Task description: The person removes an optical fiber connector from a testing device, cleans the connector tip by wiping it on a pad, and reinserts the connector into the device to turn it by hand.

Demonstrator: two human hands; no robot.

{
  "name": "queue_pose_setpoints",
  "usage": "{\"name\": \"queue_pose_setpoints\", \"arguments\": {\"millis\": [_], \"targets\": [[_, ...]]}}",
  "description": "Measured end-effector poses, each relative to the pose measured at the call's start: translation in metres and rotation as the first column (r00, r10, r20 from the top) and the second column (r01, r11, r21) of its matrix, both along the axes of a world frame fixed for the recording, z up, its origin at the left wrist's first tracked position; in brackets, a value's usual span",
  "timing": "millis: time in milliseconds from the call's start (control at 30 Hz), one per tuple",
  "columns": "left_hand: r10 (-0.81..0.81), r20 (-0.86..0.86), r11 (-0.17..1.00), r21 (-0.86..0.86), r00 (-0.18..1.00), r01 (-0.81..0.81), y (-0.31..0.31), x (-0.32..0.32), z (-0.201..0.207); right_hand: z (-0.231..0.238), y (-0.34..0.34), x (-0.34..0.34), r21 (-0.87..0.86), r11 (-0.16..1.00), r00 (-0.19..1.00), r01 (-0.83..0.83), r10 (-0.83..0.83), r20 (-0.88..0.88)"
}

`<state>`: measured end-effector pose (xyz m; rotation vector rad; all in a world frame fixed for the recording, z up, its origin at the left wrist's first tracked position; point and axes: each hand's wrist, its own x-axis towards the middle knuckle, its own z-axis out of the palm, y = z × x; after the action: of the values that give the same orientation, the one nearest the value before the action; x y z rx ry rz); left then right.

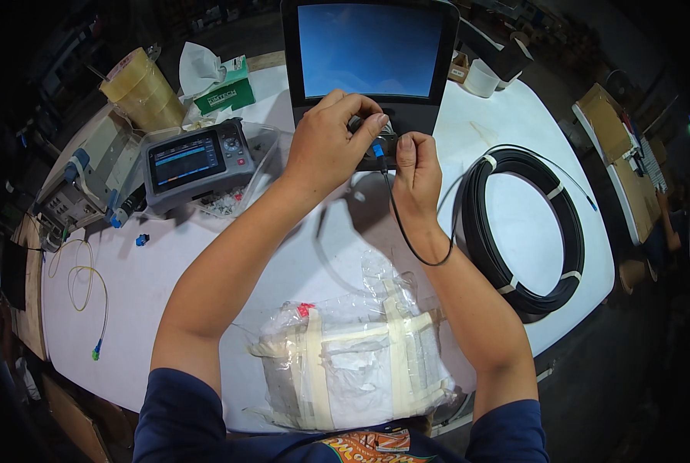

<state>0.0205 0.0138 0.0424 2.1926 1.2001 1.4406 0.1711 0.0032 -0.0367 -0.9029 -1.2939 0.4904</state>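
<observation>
Both my hands are in front of the dark-framed screen unit (372, 50). My left hand (325, 143) curls its thumb and fingers together at the unit's lower front, around something mostly hidden. Just right of its thumb tip is a blue fiber connector (379, 150), upright against the unit, with a black cable (401, 224) hanging from it. My right hand (416, 174) is closed beside the connector, thumb up; whatever it grips is hidden. The cable loops down over my right wrist and up toward a coil of black cable (480, 224).
At left stand a handheld tester (187, 162) in a clear plastic bin (271, 154), a grey instrument (79, 189), tape rolls (148, 92) and a tissue box (225, 92). A thin yellow fiber cord (90, 268) lies front left. A taped plastic-wrapped bundle (356, 370) lies nearest me.
</observation>
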Motion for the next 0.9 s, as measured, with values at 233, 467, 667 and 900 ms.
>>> {"name": "queue_pose_setpoints", "arguments": {"millis": [233,467,667,900], "targets": [[0.015,-0.017,1.0,-0.013,1.0,-0.016,0.0009,-0.0002,0.0016,0.0048,-0.0024,-0.0002,-0.05,0.999,1.0,-0.002,0.001,-0.006],[-0.047,0.011,0.999,-0.022,0.999,0.047,0.0015,-0.0046,-0.0007,0.0035,-0.0025,-0.0001,-0.066,0.998,1.0,-0.004,0.003,-0.012],[-0.06,-0.029,0.998,-0.028,0.998,0.059,0.0006,-0.0052,0.0013,0.0036,-0.0038,0.0006,-0.032,0.998,0.996,-0.061,0.059,-0.066],[-0.008,-0.03,0.999,-0.038,1.0,0.007,-0.0011,-0.0021,0.0026,0.0016,-0.0023,0.002,-0.009,0.999,0.998,-0.043,0.043,-0.036]]}}
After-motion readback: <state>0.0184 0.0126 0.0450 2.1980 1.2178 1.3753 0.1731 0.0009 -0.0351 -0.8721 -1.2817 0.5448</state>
